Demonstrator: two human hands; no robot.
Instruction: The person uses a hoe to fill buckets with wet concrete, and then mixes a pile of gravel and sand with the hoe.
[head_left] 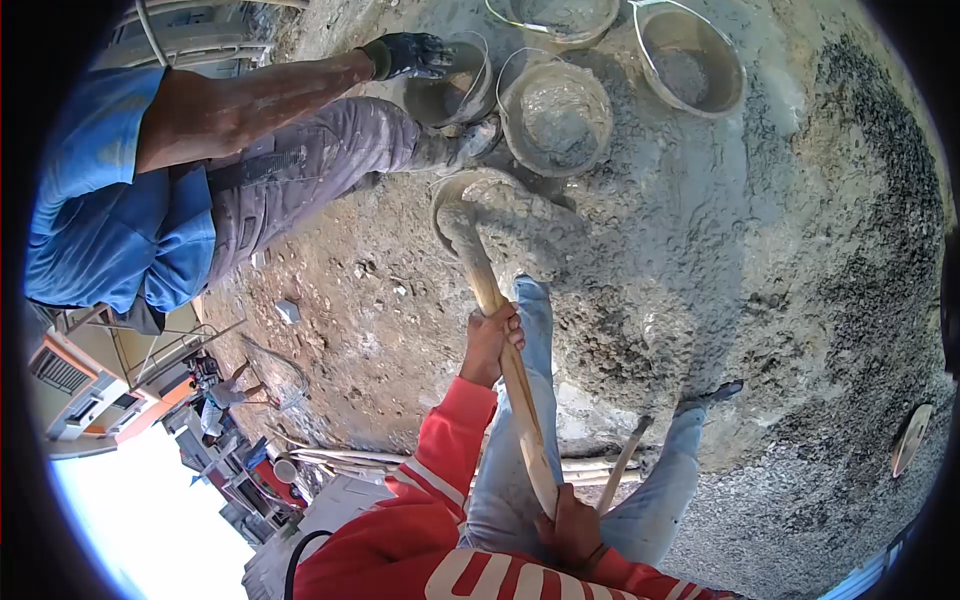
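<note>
Currently, left hand [493, 345]: I see it closed firmly around the wooden hoe handle [518, 390], partway along the shaft.
Right hand [575, 525]: curled round the same shaft, near the end closest to the body.
Hoe head [458, 215]: down at the grey mortar [548, 232], near a bucket of mix [560, 118]; I can't tell how deep it sits.
Co-worker's gloved hand [408, 55]: at the rim of another bucket [440, 98], fingers extended.
</note>
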